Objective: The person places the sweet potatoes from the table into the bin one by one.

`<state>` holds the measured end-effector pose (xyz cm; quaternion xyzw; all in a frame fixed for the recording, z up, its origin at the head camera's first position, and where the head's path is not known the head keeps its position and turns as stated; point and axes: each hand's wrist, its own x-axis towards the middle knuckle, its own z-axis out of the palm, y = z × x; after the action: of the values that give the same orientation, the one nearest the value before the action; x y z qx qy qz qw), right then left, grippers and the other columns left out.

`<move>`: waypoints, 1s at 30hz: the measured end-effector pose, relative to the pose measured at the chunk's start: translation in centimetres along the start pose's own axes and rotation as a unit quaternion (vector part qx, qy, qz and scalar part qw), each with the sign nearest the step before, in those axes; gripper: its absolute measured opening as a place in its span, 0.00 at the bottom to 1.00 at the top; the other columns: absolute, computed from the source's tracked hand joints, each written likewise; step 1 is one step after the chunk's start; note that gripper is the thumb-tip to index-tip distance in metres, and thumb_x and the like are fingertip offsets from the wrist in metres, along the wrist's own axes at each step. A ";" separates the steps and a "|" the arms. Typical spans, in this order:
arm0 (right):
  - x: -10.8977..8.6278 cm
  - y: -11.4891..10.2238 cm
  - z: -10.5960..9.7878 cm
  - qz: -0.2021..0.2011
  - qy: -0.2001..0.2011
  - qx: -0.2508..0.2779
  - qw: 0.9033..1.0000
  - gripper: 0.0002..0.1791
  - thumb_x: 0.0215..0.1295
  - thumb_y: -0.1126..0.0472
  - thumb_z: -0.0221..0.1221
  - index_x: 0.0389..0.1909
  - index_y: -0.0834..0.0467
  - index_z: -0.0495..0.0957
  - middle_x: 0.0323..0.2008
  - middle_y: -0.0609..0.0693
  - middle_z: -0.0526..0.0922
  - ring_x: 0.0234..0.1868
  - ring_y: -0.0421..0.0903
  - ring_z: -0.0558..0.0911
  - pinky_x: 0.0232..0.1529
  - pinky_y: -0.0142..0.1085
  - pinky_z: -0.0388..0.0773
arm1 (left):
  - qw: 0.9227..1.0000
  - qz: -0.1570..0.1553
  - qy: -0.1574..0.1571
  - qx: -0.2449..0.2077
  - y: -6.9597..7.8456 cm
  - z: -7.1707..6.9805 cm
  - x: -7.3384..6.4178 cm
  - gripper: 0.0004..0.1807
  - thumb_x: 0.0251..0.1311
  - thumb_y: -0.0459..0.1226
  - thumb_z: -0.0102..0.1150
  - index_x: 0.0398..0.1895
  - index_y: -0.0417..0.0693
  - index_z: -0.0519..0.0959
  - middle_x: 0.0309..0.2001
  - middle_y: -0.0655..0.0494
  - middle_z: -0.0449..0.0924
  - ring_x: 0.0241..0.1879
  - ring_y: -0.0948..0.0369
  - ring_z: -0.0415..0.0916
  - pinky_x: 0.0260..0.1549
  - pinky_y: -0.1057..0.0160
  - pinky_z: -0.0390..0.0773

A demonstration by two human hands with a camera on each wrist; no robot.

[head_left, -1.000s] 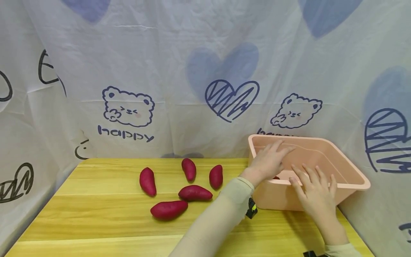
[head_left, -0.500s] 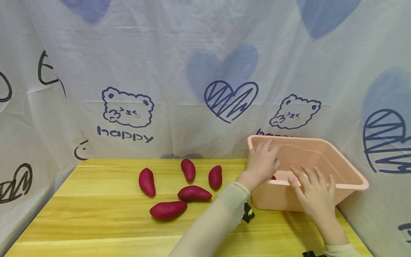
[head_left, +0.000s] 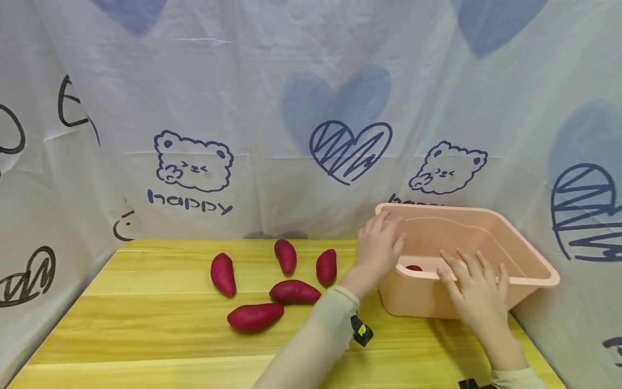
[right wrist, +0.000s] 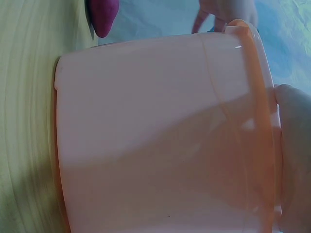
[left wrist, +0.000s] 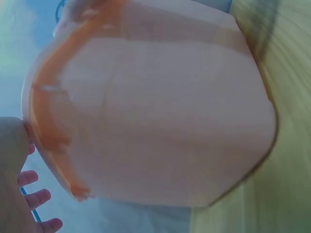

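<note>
A peach-coloured plastic bin [head_left: 423, 297] stands on the right side of the table, its wall filling most of both wrist views. My left hand [head_left: 376, 251] is by the bin's left rim, holding nothing, fingers spread and loosely bent. In the left wrist view, fingertips of the left hand [left wrist: 36, 199] show at the lower left. My right hand [head_left: 476, 292] rests over the bin's near rim with fingers spread. Inside the bin, a bit of a dark red thing [head_left: 414, 268] peeks above the near rim; the rest is hidden.
Several purple-red sweet potatoes [head_left: 295, 292] lie on the wooden table [head_left: 146, 335], left of the bin. Behind the table hangs a white curtain [head_left: 272, 178] with hearts and bears, close to the bin's back and right side.
My left hand has moved left, from over the inside of the bin to its left rim, uncovering more of the dark red thing. The right hand has stayed in place.
</note>
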<state>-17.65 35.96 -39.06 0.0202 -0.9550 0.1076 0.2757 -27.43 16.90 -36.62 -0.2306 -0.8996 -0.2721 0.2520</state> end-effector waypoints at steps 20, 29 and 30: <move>-0.1 0.0 0.0 0.001 0.002 0.002 1.000 0.25 0.74 0.41 0.43 0.67 0.44 0.68 0.67 0.60 0.68 0.69 0.68 0.58 0.69 0.69 0.34 | 0.989 -0.133 -0.021 -0.056 -7.9 2.3 -4.2 0.25 0.67 0.53 0.54 0.64 0.59 0.72 0.66 0.50 0.69 0.65 0.49 0.68 0.58 0.42 0.70; -0.1 0.1 0.1 -0.002 0.009 0.008 1.000 0.25 0.74 0.42 0.43 0.66 0.44 0.69 0.66 0.60 0.68 0.69 0.68 0.58 0.69 0.69 0.34 | 0.980 -0.189 -0.051 -0.040 -9.5 2.4 -4.9 0.33 0.58 0.48 0.66 0.68 0.62 0.68 0.69 0.49 0.65 0.68 0.47 0.63 0.59 0.40 0.68; -0.1 0.1 0.1 -0.002 0.008 0.008 1.000 0.25 0.74 0.42 0.43 0.66 0.44 0.69 0.66 0.60 0.68 0.69 0.68 0.58 0.68 0.69 0.34 | 0.978 -0.194 -0.058 -0.039 -9.6 2.4 -5.0 0.34 0.58 0.48 0.67 0.68 0.62 0.68 0.70 0.49 0.64 0.68 0.47 0.62 0.60 0.40 0.68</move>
<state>-17.64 36.03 -39.21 0.0230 -0.9518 0.1145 0.2836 -29.68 9.85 -44.85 -0.0763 -0.9290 -0.3369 0.1326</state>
